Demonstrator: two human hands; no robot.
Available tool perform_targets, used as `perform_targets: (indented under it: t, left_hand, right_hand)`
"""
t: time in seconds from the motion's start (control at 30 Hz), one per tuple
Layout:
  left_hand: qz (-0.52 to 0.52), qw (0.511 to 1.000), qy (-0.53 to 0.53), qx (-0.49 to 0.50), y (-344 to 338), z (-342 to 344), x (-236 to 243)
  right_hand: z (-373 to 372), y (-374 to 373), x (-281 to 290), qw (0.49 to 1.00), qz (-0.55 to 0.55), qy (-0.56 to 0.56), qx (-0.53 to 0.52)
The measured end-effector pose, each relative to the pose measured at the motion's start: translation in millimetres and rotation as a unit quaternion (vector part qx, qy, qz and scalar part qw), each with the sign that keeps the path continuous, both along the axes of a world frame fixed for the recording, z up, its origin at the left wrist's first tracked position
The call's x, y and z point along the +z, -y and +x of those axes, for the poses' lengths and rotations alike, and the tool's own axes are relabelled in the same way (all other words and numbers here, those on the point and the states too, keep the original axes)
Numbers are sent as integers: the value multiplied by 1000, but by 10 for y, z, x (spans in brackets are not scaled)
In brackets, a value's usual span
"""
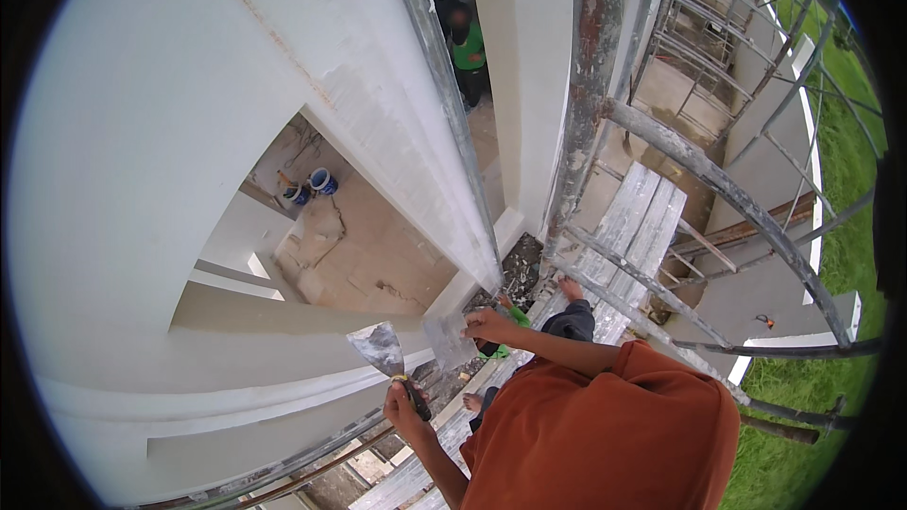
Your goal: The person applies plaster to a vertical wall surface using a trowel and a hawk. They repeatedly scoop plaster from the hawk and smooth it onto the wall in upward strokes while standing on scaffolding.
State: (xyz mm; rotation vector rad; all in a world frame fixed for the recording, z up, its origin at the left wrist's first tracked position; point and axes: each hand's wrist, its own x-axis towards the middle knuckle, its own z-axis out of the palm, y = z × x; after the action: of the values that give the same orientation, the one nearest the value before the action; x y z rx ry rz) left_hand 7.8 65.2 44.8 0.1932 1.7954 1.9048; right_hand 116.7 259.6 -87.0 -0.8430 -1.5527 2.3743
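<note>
Your left hand (404, 408) sits just off the white wall (142, 179), its putty knife (378, 348) close to the moulded ledge (283, 387). Your right hand (487, 324) holds a second blade (449, 340) right below the wall's corner edge (416, 179). There's open air between the two blades. To your right, rusty scaffold poles (586, 85) and a slanting tube (718, 189) fence you in. Planks (633, 227) lie below; gaps drop away beside them.

Soft, even daylight fills the scene, brightest on the white wall (142, 132), with only faint shadows under its ledges. The fisheye view bends the scaffold poles (590, 85) and darkens to a black rim. Distant details look slightly soft; no harsh glare
</note>
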Motion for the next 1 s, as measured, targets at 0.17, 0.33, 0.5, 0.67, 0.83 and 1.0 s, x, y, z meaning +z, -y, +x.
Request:
perform_targets:
  t: [0.17, 0.33, 0.5, 0.67, 0.83, 1.0]
  left_hand:
    - [1, 1000, 3, 5, 46, 8, -49]
    - [17, 1000, 19, 12, 85, 49, -13]
    - [-7, 999, -19, -37, -118, -45, -60]
    - [37, 999, 3, -1, -80, -24, 29]
    - [36, 999, 1, -26, -102, -50, -6]
    - [10, 1000, 3, -1, -22, -57, -47]
  right_hand:
    - [-10, 6, 26, 999, -29, 8, -19]
    - [10, 2, -150, 1000, -7, -17, 7]
    - [-23, -61, 164, 998, -59, -27, -25]
    - [92, -92, -96, 997, -72, -14, -31]
    - [110, -136, 117, 995, -77, -9, -55]
    - [73, -137, 83, 996, -69, -7, -53]
